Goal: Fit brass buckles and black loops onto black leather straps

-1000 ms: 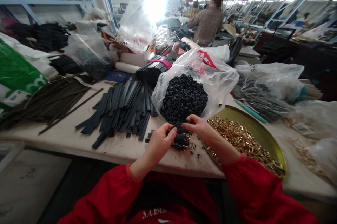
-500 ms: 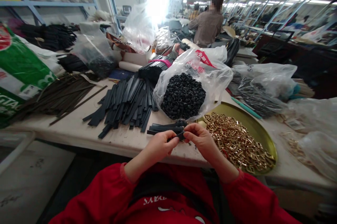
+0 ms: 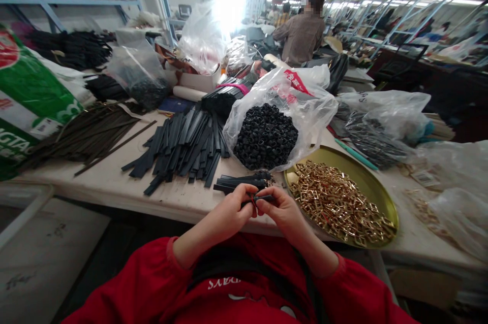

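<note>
Close together at the table's front edge, my left hand [image 3: 238, 206] and my right hand [image 3: 277, 204] both pinch a short black strap [image 3: 266, 197]. Fingers cover much of it, and whether a buckle sits on it is hidden. Just behind my hands lies a small stack of black straps [image 3: 232, 182] with a bit of gold metal at its right end. Beyond it, an open clear plastic bag [image 3: 320, 110] holds a heap of small black loops [image 3: 265, 136]. Gold buckles [image 3: 339, 202] fill a round gold tray [image 3: 392, 212] to the right of my right hand.
A fan of loose black straps [image 3: 186, 146] lies left of the bag, with brown strips [image 3: 87, 133] farther left. A green package [image 3: 34, 95] stands at the left edge. A teal tool [image 3: 356, 155] rests behind the tray. One person [image 3: 301, 34] is at work farther back.
Both hands have drawn slightly closer together, and the strap between them has turned, its end now pointing right. The view has shifted a little.
</note>
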The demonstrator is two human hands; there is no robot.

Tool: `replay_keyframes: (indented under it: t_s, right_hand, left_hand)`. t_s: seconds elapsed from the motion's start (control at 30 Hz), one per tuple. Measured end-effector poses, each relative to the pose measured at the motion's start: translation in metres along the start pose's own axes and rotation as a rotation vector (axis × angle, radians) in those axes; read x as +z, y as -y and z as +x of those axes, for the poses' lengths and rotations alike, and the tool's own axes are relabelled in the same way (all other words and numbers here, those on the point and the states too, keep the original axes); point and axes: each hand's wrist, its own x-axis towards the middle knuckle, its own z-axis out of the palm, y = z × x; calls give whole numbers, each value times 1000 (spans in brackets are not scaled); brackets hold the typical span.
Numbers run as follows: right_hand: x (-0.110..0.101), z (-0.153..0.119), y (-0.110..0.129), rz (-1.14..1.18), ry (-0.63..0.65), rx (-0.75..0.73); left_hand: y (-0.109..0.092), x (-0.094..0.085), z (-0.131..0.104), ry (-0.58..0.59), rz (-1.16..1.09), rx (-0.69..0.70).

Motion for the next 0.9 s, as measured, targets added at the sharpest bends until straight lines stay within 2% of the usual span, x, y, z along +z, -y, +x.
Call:
replay_keyframes:
  t_s: [0.1,0.23,0.43,0.57,0.73,0.9]
  right_hand:
    - [2,-4,-1,125,14,39]
    - [0,-3,-6,237,37,175]
    - [-1,0,-12,373,197,377]
    - [-1,1,-12,473,237,479]
    - [-3,-1,-18,439,196,421]
    - [1,-2,-22,201,-7,194]
  left_hand:
    - [4,-2,1,-48,-7,-39]
    - [10,-3,3,-131,60,-94]
    - [19,1,4,-135,221,-120]
    - [22,3,7,-122,249,-122]
    - [22,3,7,-108,165,-134]
    - [14,3,2,46,-267,-225]
